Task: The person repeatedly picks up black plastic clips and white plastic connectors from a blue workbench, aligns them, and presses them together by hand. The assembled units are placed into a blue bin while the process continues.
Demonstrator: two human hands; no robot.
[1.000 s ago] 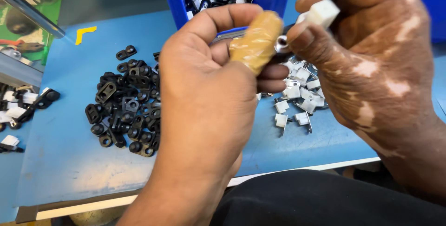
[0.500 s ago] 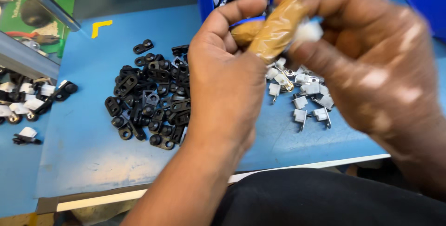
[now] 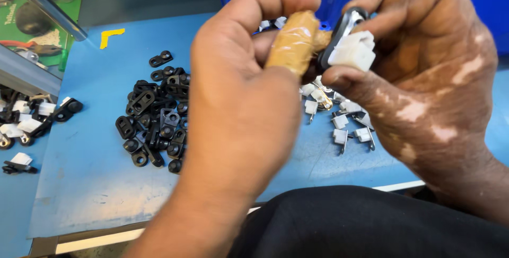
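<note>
The left hand (image 3: pixel 238 109), its thumb wrapped in tan tape, and the right hand (image 3: pixel 419 72) meet in front of the chest. The right hand pinches a small white plastic block (image 3: pixel 352 51) against a black oval plastic clip (image 3: pixel 339 30); the left thumb touches the clip from the other side. The two pieces look nearly joined, but I cannot tell if they are fully seated.

Under the left hand lies a heap of loose black clips (image 3: pixel 154 120), and below the right hand a smaller group of white blocks with metal pins (image 3: pixel 344 125), so many pieces remain. To the far left lie some joined black-and-white pieces (image 3: pixel 24 125), probably finished.
</note>
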